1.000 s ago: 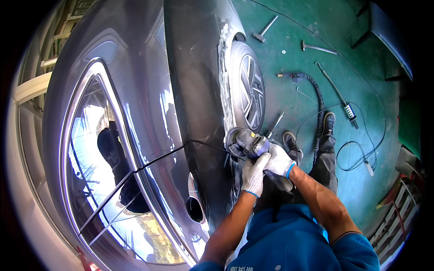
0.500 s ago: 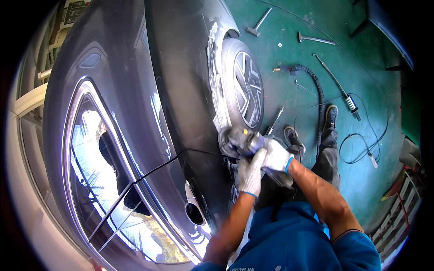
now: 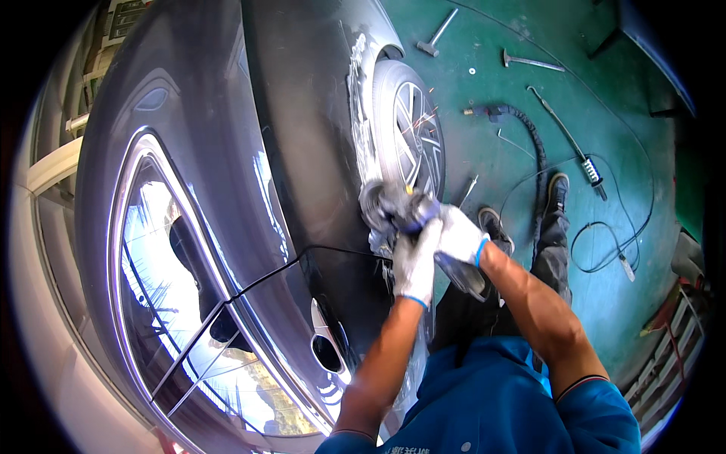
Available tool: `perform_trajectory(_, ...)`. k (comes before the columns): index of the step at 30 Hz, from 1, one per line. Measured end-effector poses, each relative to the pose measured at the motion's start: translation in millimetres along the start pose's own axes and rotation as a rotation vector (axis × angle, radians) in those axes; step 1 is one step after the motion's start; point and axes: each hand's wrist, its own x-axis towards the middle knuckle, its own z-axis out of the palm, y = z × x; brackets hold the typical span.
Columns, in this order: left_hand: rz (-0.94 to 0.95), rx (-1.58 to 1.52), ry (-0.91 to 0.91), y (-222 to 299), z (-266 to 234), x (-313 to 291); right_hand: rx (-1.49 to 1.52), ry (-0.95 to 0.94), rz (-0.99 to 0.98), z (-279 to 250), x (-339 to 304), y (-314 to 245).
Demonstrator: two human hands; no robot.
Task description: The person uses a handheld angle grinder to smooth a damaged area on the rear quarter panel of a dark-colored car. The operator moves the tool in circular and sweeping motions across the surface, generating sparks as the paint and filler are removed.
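An angle grinder (image 3: 404, 208), dark with a blue-violet body, is held between my gloved hands, its disc end against the edge of the dark grey car's (image 3: 314, 136) wheel arch. My left hand (image 3: 415, 263), in a white glove, is closed around the grinder's near side. Higher and to the right, my right hand (image 3: 459, 236) wraps its body, and a dark handle end hangs below. Orange sparks fly across the wheel (image 3: 414, 132). Along the arch runs a strip of bare, scraped metal (image 3: 360, 113). The disc's contact point is partly hidden.
On the green floor lie two hammers (image 3: 437, 34) (image 3: 533, 62), a slide hammer (image 3: 567, 140), a black sleeved cable (image 3: 538, 144) with a torch end, and a looped thin cable (image 3: 605, 246). My shoes (image 3: 558, 193) stand beside the cable. A dark bench (image 3: 654, 49) is at the far right.
The grinder and both hands have moved slightly up along the wheel arch. Sparks now show over the wheel. The whole view has shifted a little.
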Motion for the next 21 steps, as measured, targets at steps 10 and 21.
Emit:
perform_trajectory(10, 0.081, 0.026, 0.035, 9, -8, 15, -0.119, 0.1, -0.134, 5, 21, -19)
perform_trajectory(21, -0.009, -0.174, 0.012, -1, -11, -6, -0.286, -0.014, 0.084, 7, -5, -52)
